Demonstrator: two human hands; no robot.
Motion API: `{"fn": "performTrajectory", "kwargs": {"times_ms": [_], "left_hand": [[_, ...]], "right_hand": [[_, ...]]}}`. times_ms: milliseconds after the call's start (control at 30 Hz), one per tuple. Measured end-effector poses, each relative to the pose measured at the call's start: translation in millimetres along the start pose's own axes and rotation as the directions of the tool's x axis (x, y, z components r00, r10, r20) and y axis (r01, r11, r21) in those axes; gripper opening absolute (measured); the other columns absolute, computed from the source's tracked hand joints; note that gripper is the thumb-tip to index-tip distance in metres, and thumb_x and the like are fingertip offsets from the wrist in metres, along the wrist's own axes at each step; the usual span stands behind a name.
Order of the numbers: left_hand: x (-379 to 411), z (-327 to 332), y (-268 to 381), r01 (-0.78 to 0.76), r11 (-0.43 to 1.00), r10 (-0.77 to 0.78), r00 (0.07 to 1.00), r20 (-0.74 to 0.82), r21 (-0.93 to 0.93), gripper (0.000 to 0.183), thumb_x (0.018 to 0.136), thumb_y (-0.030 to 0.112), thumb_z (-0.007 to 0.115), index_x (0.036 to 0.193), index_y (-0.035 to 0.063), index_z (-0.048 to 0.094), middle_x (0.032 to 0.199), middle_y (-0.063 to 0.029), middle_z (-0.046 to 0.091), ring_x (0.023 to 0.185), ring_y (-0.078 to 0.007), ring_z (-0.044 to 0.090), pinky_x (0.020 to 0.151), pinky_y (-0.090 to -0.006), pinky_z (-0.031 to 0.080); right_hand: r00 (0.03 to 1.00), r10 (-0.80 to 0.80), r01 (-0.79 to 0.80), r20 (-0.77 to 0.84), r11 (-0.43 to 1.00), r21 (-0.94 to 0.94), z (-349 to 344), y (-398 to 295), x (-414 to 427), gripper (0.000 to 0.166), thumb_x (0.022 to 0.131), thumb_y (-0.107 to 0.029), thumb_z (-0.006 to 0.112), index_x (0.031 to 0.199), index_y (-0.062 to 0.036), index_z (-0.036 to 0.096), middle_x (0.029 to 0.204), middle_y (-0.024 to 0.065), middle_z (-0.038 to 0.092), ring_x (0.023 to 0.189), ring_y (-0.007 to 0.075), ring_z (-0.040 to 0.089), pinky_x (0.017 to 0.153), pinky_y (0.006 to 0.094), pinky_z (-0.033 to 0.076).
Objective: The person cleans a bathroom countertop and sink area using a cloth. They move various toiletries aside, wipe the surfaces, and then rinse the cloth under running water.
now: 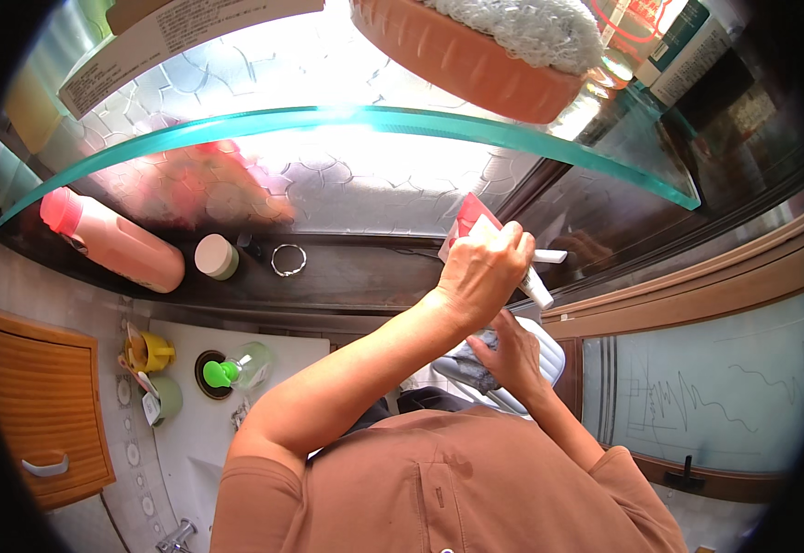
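My left hand (488, 266) reaches over the dark window ledge (347, 273), closed around a white tube (535, 289) whose capped end points down to the right. A pink-and-white packet or tube (470, 213) shows above its fingers, and a white stick-like piece (551, 256) juts out at the right; how these meet inside the fist is hidden. Lower down, my right hand (518, 352) holds a crumpled grey cloth (478, 361), thumb against it. Beneath the cloth is a pale ribbed plastic object (551, 349), mostly covered.
Across the ledge's top runs a glass shelf (347, 119) bearing a pink plastic basket (471, 66) and boxes. A pink bottle (115, 242), lidded jar (216, 256) and bracelet (288, 260) occupy the ledge. A pump bottle (239, 372) stands on the white counter (191, 428).
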State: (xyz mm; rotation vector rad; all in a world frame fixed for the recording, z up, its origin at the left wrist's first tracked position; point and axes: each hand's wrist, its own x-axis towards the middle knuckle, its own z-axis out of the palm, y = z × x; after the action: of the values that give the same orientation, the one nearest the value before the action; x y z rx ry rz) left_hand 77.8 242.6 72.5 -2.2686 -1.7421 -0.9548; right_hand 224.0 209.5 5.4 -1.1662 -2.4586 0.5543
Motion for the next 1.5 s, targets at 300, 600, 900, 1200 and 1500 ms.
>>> {"fn": "performTrajectory", "kwargs": {"times_ms": [300, 600, 900, 1200, 1500], "left_hand": [[-7.1, 9.0, -20.1, 0.028, 0.895, -0.082, 0.991, -0.103, -0.446, 0.048, 0.065, 0.009, 0.059, 0.112, 0.0121, 0.049, 0.104, -0.0122, 0.055, 0.08, -0.0274, 0.058, 0.062, -0.0325, 0.047], [-61.3, 1.5, -61.7, 0.425, 0.366, -0.653, 0.752, 0.097, -0.828, 0.008, 0.074, 0.0, 0.057, 0.082, 0.0021, 0.056, 0.068, 0.0012, 0.053, 0.06, -0.0039, 0.048, 0.054, -0.0184, 0.04], [-99.1, 53.9, -66.9, 0.656, 0.031, -0.531, 0.65, 0.544, -0.754, 0.031, 0.068, 0.007, 0.063, 0.098, 0.0047, 0.056, 0.068, -0.0004, 0.054, 0.062, -0.0074, 0.05, 0.057, -0.0228, 0.042], [-85.7, 65.2, -52.6, 0.666, -0.336, -0.393, 0.544, 0.741, -0.666, 0.05, 0.071, 0.004, 0.062, 0.118, 0.0036, 0.043, 0.076, -0.0022, 0.053, 0.064, -0.0093, 0.052, 0.058, -0.0236, 0.046], [-90.2, 81.5, -51.0, 0.713, -0.312, -0.228, 0.585, 0.778, -0.628, 0.046, 0.073, 0.004, 0.061, 0.116, 0.0021, 0.044, 0.087, -0.0046, 0.055, 0.07, -0.0097, 0.053, 0.065, -0.0227, 0.045]], "right_hand": [[0.99, 0.094, -0.092, 0.106, 0.995, -0.032, 18.6, 5.4, 3.2, 0.064, 0.066, -0.023, 0.064, 0.117, -0.0011, 0.033, 0.101, 0.0151, 0.051, 0.087, 0.0304, 0.053, 0.069, 0.0361, 0.044], [0.944, 0.255, -0.265, 0.208, 0.964, 0.022, 8.2, -8.9, 10.1, 0.075, 0.068, -0.027, 0.062, 0.128, -0.0055, 0.023, 0.109, 0.0138, 0.051, 0.095, 0.0282, 0.052, 0.075, 0.0352, 0.043], [0.977, 0.137, -0.132, 0.166, 0.99, -0.041, 5.4, -6.4, -2.0, 0.061, 0.069, -0.031, 0.061, 0.121, -0.0079, 0.038, 0.113, 0.0127, 0.048, 0.096, 0.0272, 0.052, 0.077, 0.0354, 0.043], [0.989, 0.121, -0.113, 0.084, 0.989, -0.093, 5.3, -21.6, 8.5, 0.066, 0.065, -0.021, 0.065, 0.121, -0.0003, 0.035, 0.1, 0.0161, 0.049, 0.077, 0.0324, 0.054, 0.061, 0.0372, 0.045], [0.998, -0.049, 0.053, 0.025, 0.98, -0.193, 5.6, -29.7, -10.6, 0.068, 0.062, -0.014, 0.065, 0.12, 0.0037, 0.034, 0.098, 0.0136, 0.05, 0.066, 0.0263, 0.056, 0.053, 0.0315, 0.045]]}}
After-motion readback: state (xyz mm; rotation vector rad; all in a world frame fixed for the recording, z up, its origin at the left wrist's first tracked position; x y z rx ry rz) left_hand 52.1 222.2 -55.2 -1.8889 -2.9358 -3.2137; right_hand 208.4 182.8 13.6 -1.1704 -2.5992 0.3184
